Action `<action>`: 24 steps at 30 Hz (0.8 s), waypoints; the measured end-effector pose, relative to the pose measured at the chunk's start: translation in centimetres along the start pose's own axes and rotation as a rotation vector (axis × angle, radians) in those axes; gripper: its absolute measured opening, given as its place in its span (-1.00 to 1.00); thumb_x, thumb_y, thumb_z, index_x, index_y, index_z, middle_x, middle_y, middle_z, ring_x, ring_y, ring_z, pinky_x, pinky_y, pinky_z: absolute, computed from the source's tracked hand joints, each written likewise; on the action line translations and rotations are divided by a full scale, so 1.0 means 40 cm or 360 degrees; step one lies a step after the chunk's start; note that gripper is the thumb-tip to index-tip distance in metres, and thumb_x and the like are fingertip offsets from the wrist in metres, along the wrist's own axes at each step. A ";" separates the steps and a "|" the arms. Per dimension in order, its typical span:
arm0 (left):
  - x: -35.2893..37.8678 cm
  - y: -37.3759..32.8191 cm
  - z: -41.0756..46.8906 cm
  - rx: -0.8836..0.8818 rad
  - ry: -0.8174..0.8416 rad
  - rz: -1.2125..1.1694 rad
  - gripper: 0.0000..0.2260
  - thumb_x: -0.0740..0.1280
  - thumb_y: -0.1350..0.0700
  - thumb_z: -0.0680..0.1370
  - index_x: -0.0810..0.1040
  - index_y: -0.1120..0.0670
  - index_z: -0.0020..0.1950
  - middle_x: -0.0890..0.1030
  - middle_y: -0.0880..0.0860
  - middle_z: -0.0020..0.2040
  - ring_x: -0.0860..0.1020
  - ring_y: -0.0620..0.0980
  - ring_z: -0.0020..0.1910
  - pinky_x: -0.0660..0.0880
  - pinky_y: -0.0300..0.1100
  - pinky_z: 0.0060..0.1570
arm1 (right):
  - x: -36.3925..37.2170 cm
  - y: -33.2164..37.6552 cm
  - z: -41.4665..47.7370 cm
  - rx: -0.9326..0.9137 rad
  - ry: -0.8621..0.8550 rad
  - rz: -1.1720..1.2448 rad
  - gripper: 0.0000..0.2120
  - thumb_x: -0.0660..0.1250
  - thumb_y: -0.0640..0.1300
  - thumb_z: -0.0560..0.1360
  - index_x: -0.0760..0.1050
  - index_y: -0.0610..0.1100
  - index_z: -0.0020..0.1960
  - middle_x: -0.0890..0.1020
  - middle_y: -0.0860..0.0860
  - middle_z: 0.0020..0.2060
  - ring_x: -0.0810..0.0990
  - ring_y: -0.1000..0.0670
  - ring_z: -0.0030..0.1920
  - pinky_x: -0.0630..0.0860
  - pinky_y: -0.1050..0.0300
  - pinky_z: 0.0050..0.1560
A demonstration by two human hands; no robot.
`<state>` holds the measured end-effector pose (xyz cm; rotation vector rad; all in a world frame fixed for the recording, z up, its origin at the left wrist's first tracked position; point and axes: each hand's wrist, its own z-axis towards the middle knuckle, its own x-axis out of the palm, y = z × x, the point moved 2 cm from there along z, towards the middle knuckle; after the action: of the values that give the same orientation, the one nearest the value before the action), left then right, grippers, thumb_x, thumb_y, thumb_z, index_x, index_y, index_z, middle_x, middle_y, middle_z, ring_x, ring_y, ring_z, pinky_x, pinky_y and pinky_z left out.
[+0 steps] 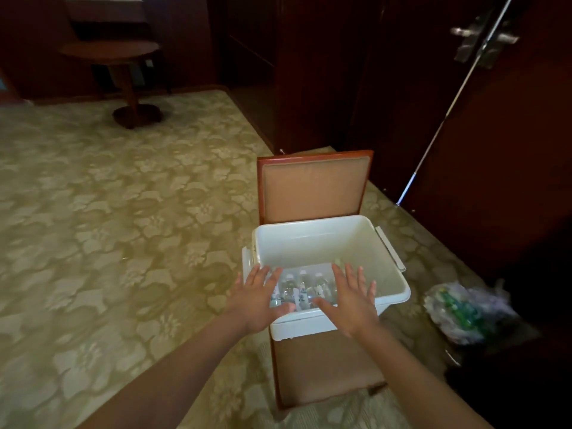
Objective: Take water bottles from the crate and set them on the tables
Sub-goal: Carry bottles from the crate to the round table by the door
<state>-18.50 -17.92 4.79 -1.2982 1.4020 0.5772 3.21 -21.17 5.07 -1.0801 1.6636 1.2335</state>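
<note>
Both the left hand (258, 297) and right hand (353, 300) hover spread and empty over the white crate (393, 264), whose water bottles (305, 287) seem all untaken, and the round table (108, 51) is bare.

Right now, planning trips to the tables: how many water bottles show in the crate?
3: left bottle, middle bottle, right bottle, side by side at the crate's near end. More may hide under the left hand and right hand.
</note>
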 end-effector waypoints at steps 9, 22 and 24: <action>0.055 -0.003 0.251 0.0001 0.0244 -0.0054 -0.22 0.10 -0.38 0.55 -0.18 -0.09 0.61 -0.13 0.01 0.63 -0.22 0.02 0.60 -0.23 0.13 0.54 | 0.033 -0.095 0.201 0.0156 0.0193 0.0062 -0.17 0.14 0.34 0.55 -0.19 0.05 0.62 -0.22 -0.05 0.61 -0.31 -0.17 0.58 -0.30 -0.25 0.52; 0.257 0.001 0.611 -0.0310 0.0581 -0.0135 -0.20 0.15 -0.34 0.56 -0.07 0.04 0.63 -0.01 0.08 0.63 -0.05 0.10 0.60 -0.02 0.18 0.54 | 0.222 -0.293 0.582 0.0185 0.0766 0.0283 -0.16 0.28 0.23 0.56 -0.11 -0.01 0.63 -0.08 -0.03 0.62 -0.20 -0.13 0.60 -0.10 -0.17 0.57; 0.299 0.022 0.654 -0.0354 0.0618 -0.0105 -0.20 0.16 -0.35 0.55 -0.05 0.04 0.62 0.01 0.08 0.63 -0.04 0.11 0.60 -0.03 0.17 0.54 | 0.259 -0.315 0.621 0.0170 0.0836 0.0309 -0.17 0.29 0.19 0.56 -0.09 -0.02 0.63 -0.04 -0.03 0.62 -0.17 -0.11 0.61 -0.06 -0.15 0.58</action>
<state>-7.30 0.78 -14.03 -1.6956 1.6351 0.4607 14.09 -0.99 -13.83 -1.2720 2.2482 1.0128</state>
